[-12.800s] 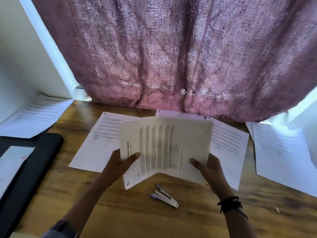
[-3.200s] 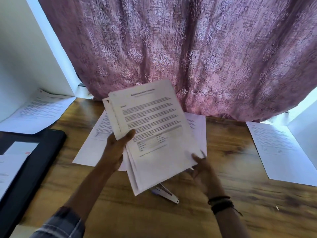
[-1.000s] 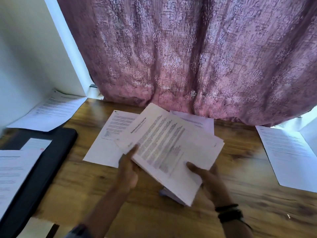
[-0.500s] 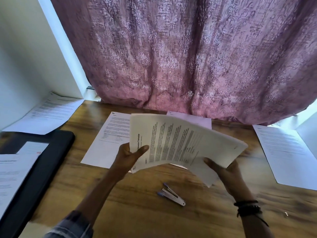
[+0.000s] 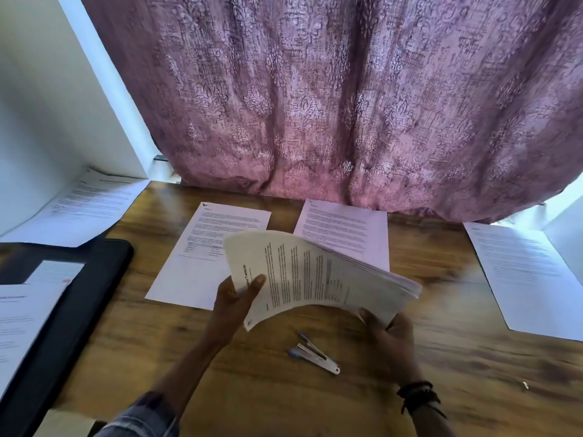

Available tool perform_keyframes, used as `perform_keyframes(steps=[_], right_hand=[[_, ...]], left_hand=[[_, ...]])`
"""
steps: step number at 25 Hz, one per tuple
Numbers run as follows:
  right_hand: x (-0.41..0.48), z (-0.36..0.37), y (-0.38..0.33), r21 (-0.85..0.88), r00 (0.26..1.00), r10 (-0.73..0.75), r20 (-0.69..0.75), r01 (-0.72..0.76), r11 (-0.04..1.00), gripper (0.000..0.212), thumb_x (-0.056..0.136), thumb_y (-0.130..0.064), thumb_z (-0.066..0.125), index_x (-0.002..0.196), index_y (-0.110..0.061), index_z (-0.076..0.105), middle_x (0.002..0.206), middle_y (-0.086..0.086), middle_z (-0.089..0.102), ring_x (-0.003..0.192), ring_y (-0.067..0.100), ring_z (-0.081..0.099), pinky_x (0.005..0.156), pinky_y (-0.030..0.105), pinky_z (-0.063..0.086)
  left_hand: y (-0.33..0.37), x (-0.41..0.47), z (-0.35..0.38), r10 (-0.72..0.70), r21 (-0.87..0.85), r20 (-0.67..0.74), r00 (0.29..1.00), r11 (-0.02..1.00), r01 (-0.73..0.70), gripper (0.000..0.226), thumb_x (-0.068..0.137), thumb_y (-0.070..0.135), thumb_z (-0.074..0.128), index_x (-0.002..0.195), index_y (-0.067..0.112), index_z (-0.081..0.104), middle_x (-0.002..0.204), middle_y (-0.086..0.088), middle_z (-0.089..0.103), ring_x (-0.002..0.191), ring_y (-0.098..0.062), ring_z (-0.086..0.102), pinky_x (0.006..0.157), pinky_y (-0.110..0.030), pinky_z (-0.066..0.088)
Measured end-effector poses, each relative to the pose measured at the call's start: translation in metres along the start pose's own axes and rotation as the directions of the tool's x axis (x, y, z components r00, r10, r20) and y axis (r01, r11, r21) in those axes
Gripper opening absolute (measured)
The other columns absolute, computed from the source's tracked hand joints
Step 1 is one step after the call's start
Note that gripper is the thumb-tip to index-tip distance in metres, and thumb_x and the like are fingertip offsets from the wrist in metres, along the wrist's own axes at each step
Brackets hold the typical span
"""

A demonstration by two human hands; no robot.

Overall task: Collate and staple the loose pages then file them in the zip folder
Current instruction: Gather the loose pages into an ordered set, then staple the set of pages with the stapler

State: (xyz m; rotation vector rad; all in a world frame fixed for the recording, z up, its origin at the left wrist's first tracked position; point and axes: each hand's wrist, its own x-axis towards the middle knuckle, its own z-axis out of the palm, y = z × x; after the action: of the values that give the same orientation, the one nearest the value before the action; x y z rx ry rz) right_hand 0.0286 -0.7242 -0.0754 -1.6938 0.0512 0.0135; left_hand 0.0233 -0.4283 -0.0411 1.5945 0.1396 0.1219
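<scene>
cam: head-worn, wide-angle | dir: fwd & down | range: close over table [image 5: 441, 389] | top half: curtain [image 5: 315, 89]

Both my forearms reach forward from the lower edge. My left hand [image 5: 236, 298] pinches the stack of pages [image 5: 315, 279] at its near left edge, thumb on top, fingers beneath. My right hand [image 5: 389, 332] grips the near right corner from below. Left forearm: checked sleeve [image 5: 142, 417]. Right wrist: dark bands [image 5: 418, 395].
</scene>
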Motion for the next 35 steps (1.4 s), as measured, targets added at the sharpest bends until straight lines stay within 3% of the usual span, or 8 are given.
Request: perform_keyframes(steps=[5,9,12,14,22,25,29,35], right_hand=[[0.002,0.001,0.003,-0.057,1.0,0.006,0.01,-0.006,0.998,0.035,0.09,-0.007,0.065,0.119,-0.024,0.053,0.115,-0.005,0.064,0.106,0.003,0.062,0.075,0.015,0.056],[0.017,-0.008,-0.013,-0.1,0.999,-0.018,0.037,0.022,0.995,0.047,0.089,-0.004,0.067,0.13,-0.014,0.046,0.12,0.003,0.061,0.109,0.013,0.063,0.08,0.026,0.059],[0.028,-0.018,-0.026,0.021,0.989,0.095,0.111,-0.098,0.995,0.05,0.089,-0.008,0.067,0.132,-0.015,0.043,0.122,0.009,0.061,0.104,0.028,0.068,0.071,0.044,0.062],[0.032,-0.019,-0.028,0.042,0.97,0.19,0.151,-0.198,0.979,0.048,0.091,-0.008,0.065,0.132,-0.016,0.042,0.123,0.011,0.059,0.104,0.032,0.067,0.067,0.048,0.061],[0.044,-0.009,-0.018,-0.023,0.945,0.281,0.167,-0.282,0.959,0.039,0.093,-0.001,0.062,0.126,-0.015,0.049,0.121,0.013,0.061,0.099,0.034,0.067,0.059,0.039,0.061],[0.046,-0.006,-0.012,-0.117,0.954,0.267,0.136,-0.253,0.96,0.04,0.093,-0.002,0.062,0.13,-0.013,0.05,0.122,0.012,0.06,0.099,0.031,0.066,0.058,0.038,0.061],[0.045,-0.003,-0.01,-0.262,0.966,0.245,0.077,-0.218,0.94,0.039,0.094,-0.004,0.06,0.132,-0.005,0.049,0.117,0.011,0.059,0.084,0.023,0.066,0.05,0.029,0.059],[0.045,-0.002,-0.006,-0.308,0.97,0.237,0.044,-0.213,0.927,0.04,0.094,-0.005,0.06,0.133,-0.002,0.049,0.12,0.013,0.059,0.082,0.025,0.066,0.048,0.027,0.055]], left_hand=[[-0.016,-0.01,0.0,-0.007,0.048,0.021,1.0,0.999,0.006,0.03,0.094,0.026,0.057,0.123,0.017,0.058,0.11,-0.003,0.071,0.101,-0.026,0.069,0.075,-0.043,0.061],[0.003,0.003,-0.002,0.053,0.171,0.001,0.999,0.984,-0.052,0.023,0.096,0.021,0.057,0.119,0.02,0.056,0.115,0.005,0.068,0.099,-0.017,0.069,0.077,-0.033,0.059],[0.015,0.008,-0.01,-0.039,0.185,-0.061,0.997,0.982,0.049,0.03,0.094,0.019,0.06,0.124,0.023,0.056,0.123,0.005,0.064,0.106,-0.014,0.065,0.088,-0.035,0.055],[0.011,0.002,-0.014,-0.163,0.154,-0.052,0.985,0.973,0.169,0.027,0.094,0.021,0.06,0.121,0.024,0.058,0.12,0.003,0.067,0.103,-0.017,0.068,0.085,-0.036,0.058],[-0.014,-0.027,-0.019,-0.492,0.112,-0.191,0.849,0.849,0.517,0.058,0.087,0.029,0.071,0.135,0.019,0.039,0.122,-0.004,0.064,0.09,-0.019,0.069,0.066,-0.031,0.06],[-0.019,-0.047,-0.023,-0.494,0.045,-0.178,0.851,0.86,0.508,0.057,0.085,0.02,0.073,0.13,0.025,0.038,0.114,-0.004,0.068,0.082,-0.024,0.073,0.065,-0.037,0.061],[-0.025,-0.064,-0.029,-0.431,0.003,-0.137,0.892,0.9,0.435,0.037,0.083,0.013,0.075,0.114,0.022,0.058,0.114,-0.003,0.07,0.097,-0.022,0.071,0.079,-0.045,0.06],[-0.019,-0.072,-0.032,-0.452,0.005,-0.058,0.89,0.892,0.453,0.029,0.079,0.015,0.077,0.107,0.018,0.07,0.102,0.002,0.075,0.093,-0.015,0.072,0.077,-0.031,0.059]])
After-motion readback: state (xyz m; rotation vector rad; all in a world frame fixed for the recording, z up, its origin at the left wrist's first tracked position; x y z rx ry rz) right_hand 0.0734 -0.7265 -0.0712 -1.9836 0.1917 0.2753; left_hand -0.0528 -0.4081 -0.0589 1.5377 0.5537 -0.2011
